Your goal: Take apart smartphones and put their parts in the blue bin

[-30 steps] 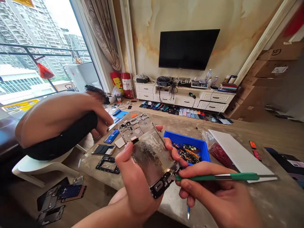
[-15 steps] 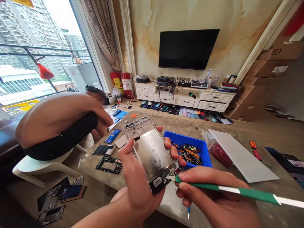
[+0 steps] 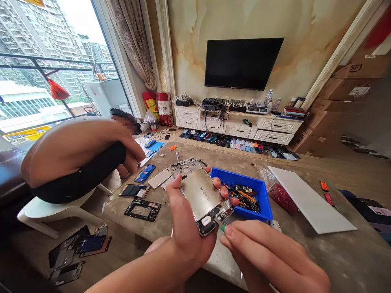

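Hands: your left hand (image 3: 191, 232) grips a phone frame (image 3: 185, 167); your right fingertips (image 3: 229, 232) pinch a green tool (image 3: 223, 228), mostly hidden.
Writing: carton (image 3: 356, 68), upper right, reads SF; metal plate (image 3: 200, 195) print too small to read.

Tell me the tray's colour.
The tray is bright blue, best seen in the head view.

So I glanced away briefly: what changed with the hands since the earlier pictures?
The left hand has carried the phone frame up and away, nearer the blue tray. The right hand has turned the green tool inward, so only its tip shows. The tray stayed put.
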Tool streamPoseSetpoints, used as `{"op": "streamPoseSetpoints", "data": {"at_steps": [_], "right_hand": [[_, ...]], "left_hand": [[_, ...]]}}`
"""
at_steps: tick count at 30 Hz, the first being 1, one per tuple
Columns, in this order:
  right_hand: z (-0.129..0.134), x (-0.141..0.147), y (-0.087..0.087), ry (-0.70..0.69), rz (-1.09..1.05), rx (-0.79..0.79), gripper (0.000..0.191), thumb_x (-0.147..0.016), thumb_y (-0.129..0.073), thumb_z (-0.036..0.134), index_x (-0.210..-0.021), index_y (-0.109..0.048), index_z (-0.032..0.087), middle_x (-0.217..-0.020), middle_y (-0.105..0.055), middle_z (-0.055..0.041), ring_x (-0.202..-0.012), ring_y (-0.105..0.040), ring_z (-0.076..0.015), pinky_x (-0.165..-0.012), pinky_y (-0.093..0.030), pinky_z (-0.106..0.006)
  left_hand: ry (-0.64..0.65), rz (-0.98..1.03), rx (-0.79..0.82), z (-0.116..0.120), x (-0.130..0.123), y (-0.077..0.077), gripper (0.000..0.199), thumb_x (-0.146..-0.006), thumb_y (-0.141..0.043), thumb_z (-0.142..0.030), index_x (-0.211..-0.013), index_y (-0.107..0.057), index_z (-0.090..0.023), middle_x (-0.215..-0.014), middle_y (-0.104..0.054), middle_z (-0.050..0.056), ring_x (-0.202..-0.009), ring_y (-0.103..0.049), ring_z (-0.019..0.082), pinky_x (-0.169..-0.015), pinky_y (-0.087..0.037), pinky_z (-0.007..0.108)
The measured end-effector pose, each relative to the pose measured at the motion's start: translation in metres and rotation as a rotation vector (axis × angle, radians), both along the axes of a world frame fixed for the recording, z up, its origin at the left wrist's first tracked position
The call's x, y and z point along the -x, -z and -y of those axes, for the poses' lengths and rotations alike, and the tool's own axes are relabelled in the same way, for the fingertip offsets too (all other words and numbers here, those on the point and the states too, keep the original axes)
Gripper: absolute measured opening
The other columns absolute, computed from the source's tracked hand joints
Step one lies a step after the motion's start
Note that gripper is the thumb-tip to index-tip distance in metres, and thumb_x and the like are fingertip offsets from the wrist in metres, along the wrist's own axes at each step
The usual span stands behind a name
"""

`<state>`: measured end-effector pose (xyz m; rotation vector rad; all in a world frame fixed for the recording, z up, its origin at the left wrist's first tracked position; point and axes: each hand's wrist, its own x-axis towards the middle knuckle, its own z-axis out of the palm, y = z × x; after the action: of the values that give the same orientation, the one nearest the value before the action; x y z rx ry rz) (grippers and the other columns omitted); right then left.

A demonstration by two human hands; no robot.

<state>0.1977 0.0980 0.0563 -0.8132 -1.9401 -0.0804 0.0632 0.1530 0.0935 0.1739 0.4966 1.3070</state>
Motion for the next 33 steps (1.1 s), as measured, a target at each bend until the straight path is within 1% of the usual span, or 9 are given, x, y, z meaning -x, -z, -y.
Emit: {"op": "streamPoseSetpoints", "data": {"at_steps": [4, 8, 12, 16, 22, 25, 28, 31, 33], "right_hand": [[-0.008, 0.001, -0.005, -0.020, -0.056, 0.059, 0.021, -0.085, -0.070, 0.010, -0.103, -0.071, 0.020, -0.095, -0.079, -0.0016, -0.081, -0.077, -0.0143, -0.085, -0.061, -0.016], [-0.010, 0.000, -0.013, 0.009, -0.103, 0.100, 0.010, -0.087, -0.070, 0.015, -0.094, -0.071, 0.021, -0.084, -0.079, 0.0011, -0.074, -0.077, -0.0126, -0.080, -0.060, -0.013], [-0.008, -0.002, -0.005, -0.023, -0.075, 0.022, 0.019, -0.086, -0.066, 0.010, -0.101, -0.070, 0.021, -0.087, -0.078, -0.0021, -0.078, -0.076, -0.0148, -0.083, -0.061, -0.018], [-0.009, -0.006, 0.003, -0.061, -0.049, 0.025, 0.025, -0.085, -0.065, 0.007, -0.107, -0.069, 0.019, -0.092, -0.078, -0.0037, -0.083, -0.076, -0.0157, -0.085, -0.061, -0.020], [-0.012, -0.008, -0.001, -0.102, -0.060, 0.061, 0.014, -0.092, -0.061, 0.011, -0.103, -0.066, 0.018, -0.088, -0.075, -0.0036, -0.089, -0.075, -0.0144, -0.090, -0.058, -0.020], [-0.012, -0.008, -0.002, -0.114, -0.026, 0.071, 0.015, -0.092, -0.061, 0.010, -0.105, -0.066, 0.016, -0.090, -0.076, -0.0045, -0.090, -0.075, -0.0143, -0.091, -0.058, -0.020], [-0.011, -0.007, -0.005, -0.112, -0.039, 0.070, 0.015, -0.092, -0.061, 0.011, -0.105, -0.067, 0.017, -0.090, -0.076, -0.0049, -0.089, -0.076, -0.0163, -0.086, -0.061, -0.022], [-0.010, -0.002, -0.008, -0.123, -0.182, 0.060, 0.010, -0.093, -0.062, 0.014, -0.099, -0.069, 0.019, -0.080, -0.076, -0.0030, -0.074, -0.076, -0.0158, -0.071, -0.063, -0.022], [-0.008, 0.003, -0.009, -0.101, -0.261, 0.070, 0.008, -0.092, -0.064, 0.017, -0.095, -0.070, 0.020, -0.076, -0.076, -0.0024, -0.065, -0.075, -0.0164, -0.062, -0.063, -0.022]], "left_hand": [[0.070, 0.034, 0.026, -0.003, 0.005, 0.001, 0.046, -0.093, -0.036, -0.055, -0.100, -0.060, -0.016, -0.079, -0.054, 0.006, -0.064, -0.055, 0.020, -0.060, -0.054, 0.038], [0.211, 0.090, 0.087, -0.007, 0.009, 0.000, 0.051, -0.094, -0.032, -0.057, -0.092, -0.061, -0.015, -0.072, -0.055, 0.006, -0.059, -0.055, 0.019, -0.060, -0.053, 0.036], [0.271, 0.115, 0.132, -0.009, 0.008, 0.001, 0.054, -0.095, -0.031, -0.059, -0.088, -0.062, -0.015, -0.070, -0.057, 0.007, -0.057, -0.056, 0.019, -0.059, -0.053, 0.036], [0.230, 0.120, 0.121, -0.009, 0.006, 0.003, 0.053, -0.094, -0.032, -0.058, -0.089, -0.063, -0.015, -0.070, -0.058, 0.006, -0.056, -0.057, 0.019, -0.060, -0.052, 0.035], [0.339, 0.153, 0.121, -0.011, 0.009, 0.004, 0.058, -0.093, -0.032, -0.062, -0.090, -0.064, -0.014, -0.072, -0.058, 0.007, -0.056, -0.057, 0.019, -0.059, -0.053, 0.036], [0.361, 0.172, 0.120, -0.013, 0.011, 0.005, 0.059, -0.092, -0.033, -0.063, -0.089, -0.065, -0.013, -0.072, -0.058, 0.007, -0.059, -0.059, 0.019, -0.060, -0.053, 0.036], [0.373, 0.195, 0.129, -0.015, 0.012, 0.005, 0.058, -0.091, -0.035, -0.063, -0.089, -0.064, -0.013, -0.073, -0.058, 0.008, -0.061, -0.059, 0.020, -0.060, -0.053, 0.035], [0.398, 0.198, 0.124, -0.015, 0.013, 0.005, 0.059, -0.092, -0.033, -0.063, -0.090, -0.063, -0.012, -0.072, -0.057, 0.007, -0.060, -0.059, 0.020, -0.059, -0.053, 0.035], [0.332, 0.173, 0.101, -0.014, 0.011, 0.004, 0.056, -0.092, -0.033, -0.062, -0.092, -0.062, -0.014, -0.071, -0.056, 0.006, -0.059, -0.058, 0.019, -0.058, -0.053, 0.034]]}}
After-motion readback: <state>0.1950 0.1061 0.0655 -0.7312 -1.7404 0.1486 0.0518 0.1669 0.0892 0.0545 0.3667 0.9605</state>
